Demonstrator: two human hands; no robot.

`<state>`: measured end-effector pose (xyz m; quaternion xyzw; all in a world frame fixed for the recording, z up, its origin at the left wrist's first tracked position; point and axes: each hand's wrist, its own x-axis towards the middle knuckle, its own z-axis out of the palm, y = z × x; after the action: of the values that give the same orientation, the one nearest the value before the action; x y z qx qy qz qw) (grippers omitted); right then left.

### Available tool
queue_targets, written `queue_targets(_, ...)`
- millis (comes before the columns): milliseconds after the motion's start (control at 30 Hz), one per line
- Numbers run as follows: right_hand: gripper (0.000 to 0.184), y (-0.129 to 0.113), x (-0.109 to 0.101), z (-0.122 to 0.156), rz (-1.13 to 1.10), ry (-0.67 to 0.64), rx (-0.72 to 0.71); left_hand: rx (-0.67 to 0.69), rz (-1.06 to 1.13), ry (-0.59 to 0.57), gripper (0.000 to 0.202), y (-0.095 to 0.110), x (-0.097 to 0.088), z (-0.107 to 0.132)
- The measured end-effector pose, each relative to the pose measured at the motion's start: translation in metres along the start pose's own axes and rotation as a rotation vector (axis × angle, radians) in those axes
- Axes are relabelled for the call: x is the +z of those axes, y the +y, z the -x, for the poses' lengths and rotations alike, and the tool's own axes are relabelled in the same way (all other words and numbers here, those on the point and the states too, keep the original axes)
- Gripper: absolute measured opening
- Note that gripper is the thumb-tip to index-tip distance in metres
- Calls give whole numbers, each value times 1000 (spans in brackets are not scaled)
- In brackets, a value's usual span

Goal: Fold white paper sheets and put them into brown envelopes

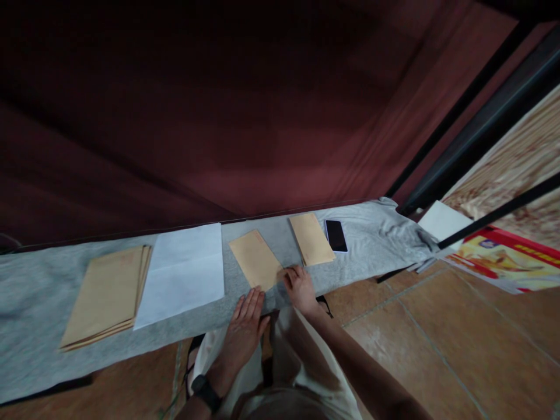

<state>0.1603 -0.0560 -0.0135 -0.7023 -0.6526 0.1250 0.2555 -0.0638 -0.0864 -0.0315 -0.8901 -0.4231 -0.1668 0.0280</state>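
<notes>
The left hand (245, 326) lies flat, palm down, fingers straight and held together, pointing away from the person toward the near edge of a tan envelope (256, 259). Its fingertips reach just to that edge; whether they actually touch the paper cannot be told. A dark watch (205, 392) sits on the left wrist, and the forearm runs back toward the lower edge of the view.

The right hand (300, 287) comes in from the lower right along a bare forearm, the wrist bent so the fingers curl down onto the envelope's near right corner. The fingers are bunched at that corner and seem to pinch or press it (the exact grip is too small and dim to make out).

The envelope is plain, flat and rectangular, set at a slant on a grey cloth (39, 303) that covers the long, narrow surface. It lies about midway along the cloth, straight ahead of the person.

Just to its right lies a second tan envelope (311, 238), also slanted, and beside that a dark phone (336, 235), screen up. To the left of the handled envelope is a white sheet (184, 271), and further left a stack of tan envelopes (107, 294) with its edges fanned slightly. A dark red curtain (219, 116) hangs behind the surface, and the floor (437, 350) is of brown tiles.
</notes>
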Motion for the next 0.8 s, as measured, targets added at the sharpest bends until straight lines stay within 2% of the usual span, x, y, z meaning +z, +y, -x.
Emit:
queue_targets(100, 10, -7, 5, -15, -335, -1, 202, -2, -9, 1, 59, 1, 1, -1)
queue_targets(167, 11, -9, 9, -23, -491, -4, 300, -3, -3, 3, 58, 1, 2, -1)
queue_targets(300, 9, -12, 15, -31, -671, -35, 404, -35, 45, 15, 57, 2, 2, -3)
queue_targets(433, 21, -13, 14, -25, -856, -40, 476, -88, 129, 40, 58, 2, 0, -11)
queue_targets(600, 34, -8, 13, -16, -913, -44, 514, -101, 169, 60, 59, 1, -1, -31)
queue_targets(800, 21, -6, 20, -15, -726, -59, 471, -34, 134, 47, 58, 11, 16, -61)
